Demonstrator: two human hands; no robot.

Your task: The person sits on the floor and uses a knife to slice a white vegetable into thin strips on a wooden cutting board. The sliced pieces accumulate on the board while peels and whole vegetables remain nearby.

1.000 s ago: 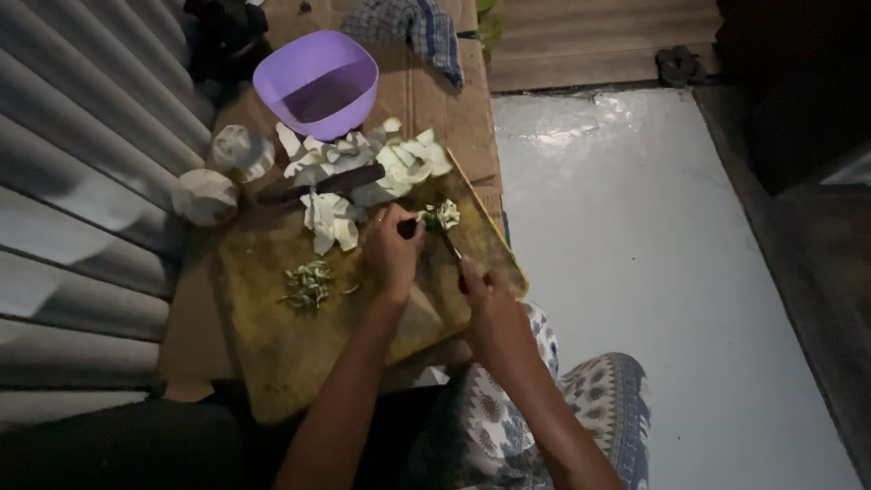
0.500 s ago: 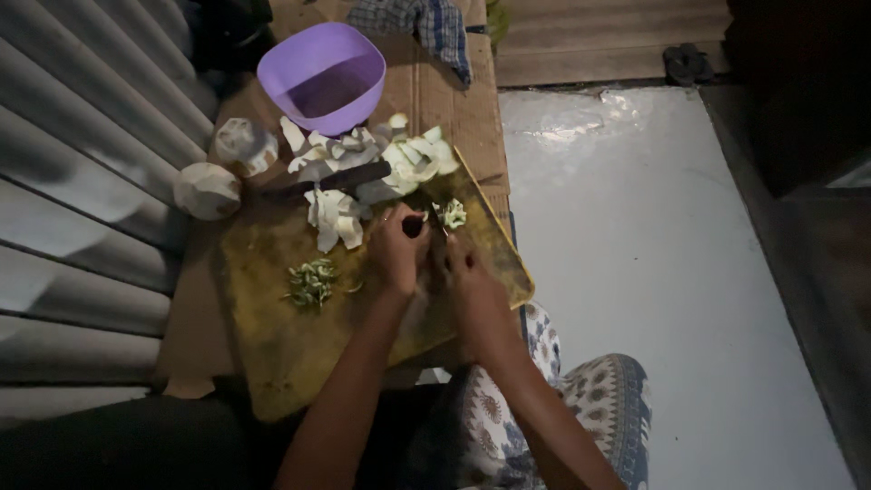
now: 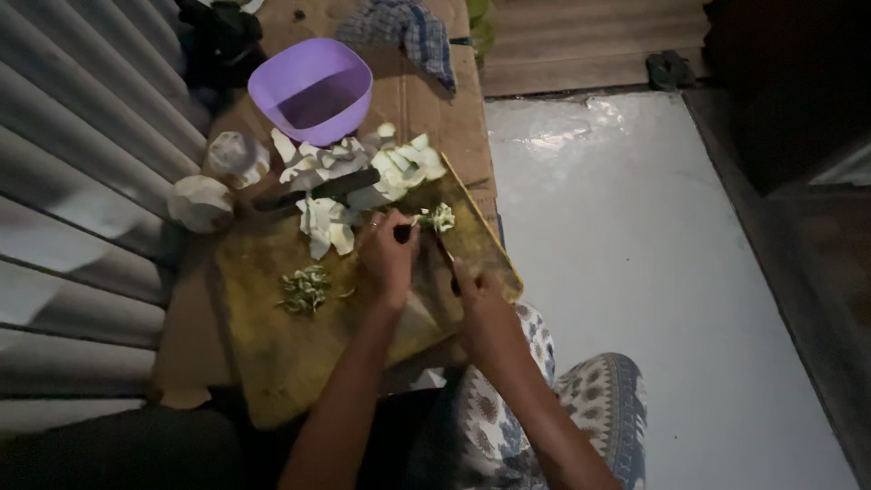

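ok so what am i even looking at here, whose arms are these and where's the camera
The camera sits on a person's head and looks down, so both arms are their own. They work at a wooden cutting board. The left hand presses on a small green vegetable; the right hand grips what looks like a knife, though it is too dark to be sure. Pale leaf pieces, a pile of chopped greens, a purple bowl and two white bulbs lie around.

Around the worn wooden chopping board [image 3: 272, 363], I see bare wood at its near left. Pale cut vegetable pieces [image 3: 363, 172] and a dark knife [image 3: 313, 192] block its far edge; a purple plastic bowl [image 3: 313, 89] stands beyond.
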